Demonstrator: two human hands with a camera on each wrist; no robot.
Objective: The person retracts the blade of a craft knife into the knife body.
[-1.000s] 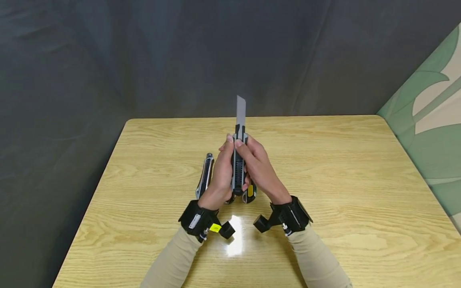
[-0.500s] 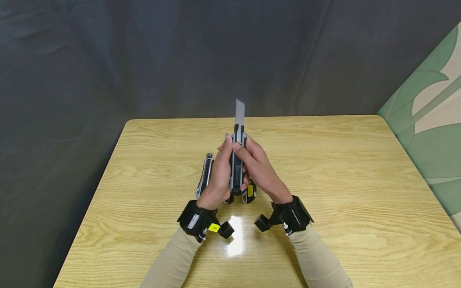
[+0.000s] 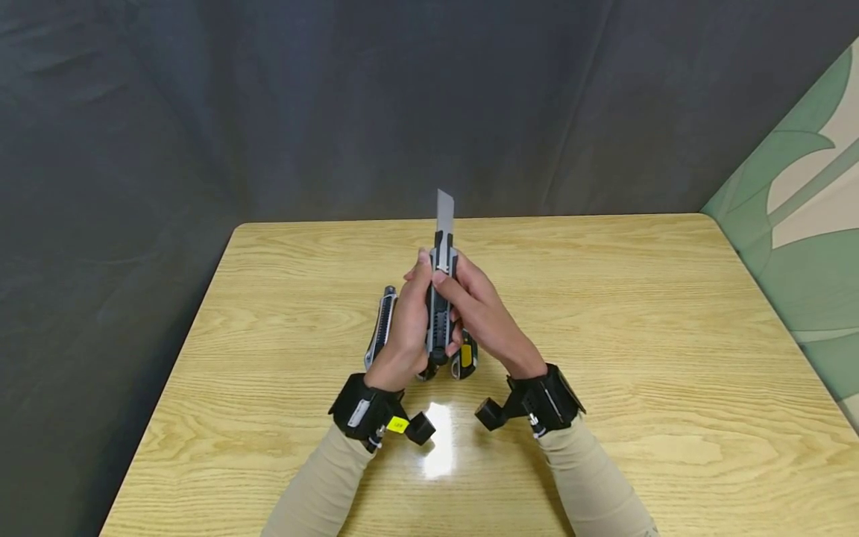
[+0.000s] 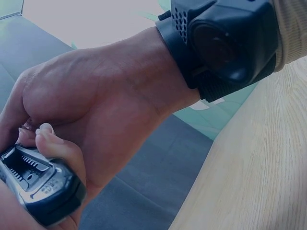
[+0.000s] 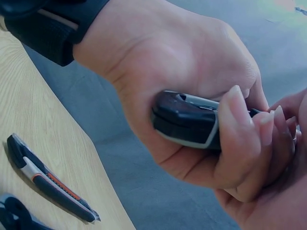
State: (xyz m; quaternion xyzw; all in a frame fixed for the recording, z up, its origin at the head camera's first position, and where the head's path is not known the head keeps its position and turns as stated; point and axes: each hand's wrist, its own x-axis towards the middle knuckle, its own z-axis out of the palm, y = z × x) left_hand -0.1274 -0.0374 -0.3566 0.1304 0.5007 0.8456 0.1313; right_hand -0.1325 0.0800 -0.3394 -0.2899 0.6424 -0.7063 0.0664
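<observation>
- Both hands held one grey/black utility knife (image 3: 439,313) upright above the tabletop (image 3: 604,358), approx. centre, blade (image 3: 445,211) sticking out at 12 o'clock.
- Step in hand, as I read it: working the knife's slider w/ the blade exposed; can't tell from this moment whether it was going out or in. Next move prob. calls for steady thumb pressure on the slider and fingers kept off the blade edge.
- Left hand (image 3: 406,328): fingers curled round the handle from 9 o'clock, gripping it; its fingers (image 4: 57,148) wrapped over the butt end.
- Right hand (image 3: 483,317): fingers clenched on the same handle from 3 o'clock, thumb up near the blade guide; fingertips (image 5: 235,120) lay over the body.
- Further off on the tabletop: a silver/black cutter (image 3: 381,328) at 9 o'clock of the hands, a yellow-marked one (image 3: 465,358) under the right hand, an orange-striped cutter (image 5: 53,184) in the right wrist view.
</observation>
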